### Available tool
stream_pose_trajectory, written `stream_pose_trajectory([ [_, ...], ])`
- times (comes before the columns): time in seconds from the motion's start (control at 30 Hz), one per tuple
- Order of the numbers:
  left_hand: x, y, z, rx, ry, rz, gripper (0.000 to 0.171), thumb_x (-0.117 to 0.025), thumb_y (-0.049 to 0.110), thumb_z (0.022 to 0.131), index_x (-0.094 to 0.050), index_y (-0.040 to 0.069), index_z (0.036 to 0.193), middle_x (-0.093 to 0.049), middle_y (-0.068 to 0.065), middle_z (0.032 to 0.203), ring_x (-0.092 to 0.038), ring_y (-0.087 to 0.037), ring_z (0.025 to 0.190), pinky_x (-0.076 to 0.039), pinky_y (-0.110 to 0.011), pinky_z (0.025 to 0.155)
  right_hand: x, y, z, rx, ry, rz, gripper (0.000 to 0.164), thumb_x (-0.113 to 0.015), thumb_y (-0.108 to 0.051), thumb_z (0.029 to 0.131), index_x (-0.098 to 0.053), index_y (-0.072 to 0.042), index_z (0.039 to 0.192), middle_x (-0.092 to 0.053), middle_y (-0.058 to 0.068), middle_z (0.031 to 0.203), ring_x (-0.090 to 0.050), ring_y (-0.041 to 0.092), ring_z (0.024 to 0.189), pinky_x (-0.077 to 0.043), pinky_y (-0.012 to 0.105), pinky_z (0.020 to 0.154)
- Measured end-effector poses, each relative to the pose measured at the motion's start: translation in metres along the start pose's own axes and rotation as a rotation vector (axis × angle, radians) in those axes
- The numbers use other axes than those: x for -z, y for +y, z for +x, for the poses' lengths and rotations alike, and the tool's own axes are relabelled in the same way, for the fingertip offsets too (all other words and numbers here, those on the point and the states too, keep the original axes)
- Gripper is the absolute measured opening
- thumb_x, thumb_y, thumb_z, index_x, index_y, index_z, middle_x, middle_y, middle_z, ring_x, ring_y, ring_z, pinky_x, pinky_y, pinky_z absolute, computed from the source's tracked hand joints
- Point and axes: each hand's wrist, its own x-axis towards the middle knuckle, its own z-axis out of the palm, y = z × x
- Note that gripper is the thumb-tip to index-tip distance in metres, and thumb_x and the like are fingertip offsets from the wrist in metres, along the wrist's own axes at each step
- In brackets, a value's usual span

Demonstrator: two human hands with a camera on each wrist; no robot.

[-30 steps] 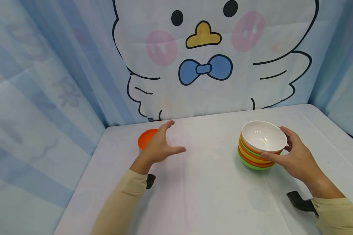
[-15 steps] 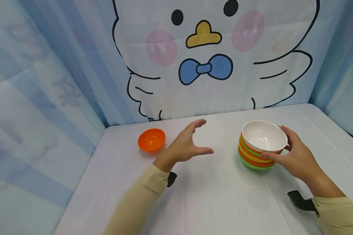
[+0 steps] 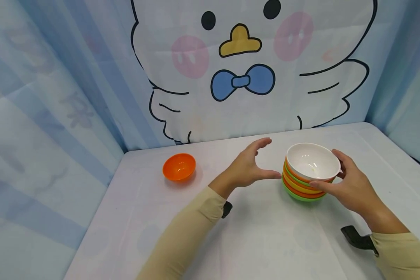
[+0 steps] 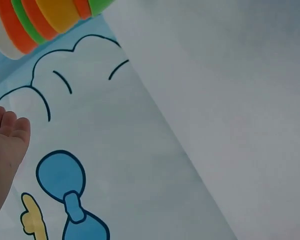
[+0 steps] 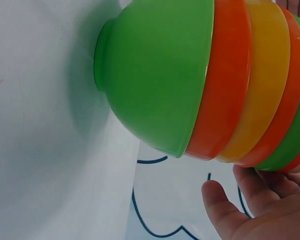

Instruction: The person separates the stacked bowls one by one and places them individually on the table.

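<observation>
A stack of bowls [image 3: 301, 187] stands on the table at the right, a white bowl [image 3: 312, 160] on top and orange, green and yellow ones beneath. My right hand [image 3: 353, 187] grips its upper right side, thumb in front and fingers around the back. At the bottom, a green bowl [image 5: 155, 75] fills much of the right wrist view. My left hand [image 3: 244, 168] is spread in a wide C just left of the stack, holding nothing; its thumb tip is very close, and I cannot tell if it touches. A single orange bowl [image 3: 179, 167] sits upright at the far left.
The white table [image 3: 259, 241] meets a hanging cloth [image 3: 245, 112] with a printed cartoon face and blue bow along its back edge. Blue curtains [image 3: 49, 128] hang at both sides. A black bracket [image 3: 358, 239] juts from the right wrist.
My left hand has moved right, from over the orange bowl to beside the stack, uncovering that bowl. My right hand and the stack have stayed in place.
</observation>
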Motion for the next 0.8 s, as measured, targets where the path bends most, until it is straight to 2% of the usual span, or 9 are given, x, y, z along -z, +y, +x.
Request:
stream_pose_trajectory([
  [0.2,-0.011,0.002,0.01,-0.011,-0.019,-0.032,0.094,-0.09,0.026,0.076,-0.038,0.013,0.153,-0.042,0.003,0.154,-0.039,-0.014,0.139,-0.036,-0.027,0.11,0.0,-0.001,0.001,0.013,-0.007,-0.002,0.113,-0.081,-0.035,0.086,-0.003,0.004,0.157,-0.025,0.037,0.152,-0.037,0.061,0.124,-0.041,0.073,0.089],
  [0.37,-0.022,0.003,0.018,0.019,-0.043,-0.053,0.093,-0.089,0.027,0.078,-0.037,0.012,0.154,-0.041,0.004,0.154,-0.038,-0.009,0.139,-0.034,-0.024,0.11,0.001,0.0,0.001,0.02,-0.011,-0.001,0.113,-0.081,-0.035,0.086,-0.002,0.004,0.157,-0.025,0.037,0.152,-0.037,0.06,0.124,-0.041,0.073,0.089],
  [0.53,-0.029,0.005,0.026,0.062,-0.055,-0.054,0.095,-0.089,0.031,0.077,-0.035,0.014,0.155,-0.039,0.007,0.155,-0.037,-0.008,0.14,-0.036,-0.029,0.11,0.002,0.001,0.0,0.025,-0.011,0.004,0.112,-0.08,-0.034,0.086,-0.003,0.004,0.157,-0.025,0.037,0.152,-0.037,0.06,0.123,-0.041,0.073,0.089],
  [0.8,-0.039,0.008,0.033,0.08,-0.067,-0.074,0.096,-0.088,0.034,0.077,-0.035,0.017,0.155,-0.039,0.01,0.154,-0.037,-0.007,0.139,-0.038,-0.029,0.108,0.001,0.002,0.0,0.028,-0.018,0.014,0.112,-0.08,-0.034,0.087,-0.001,0.004,0.157,-0.025,0.037,0.152,-0.037,0.06,0.123,-0.041,0.073,0.09],
])
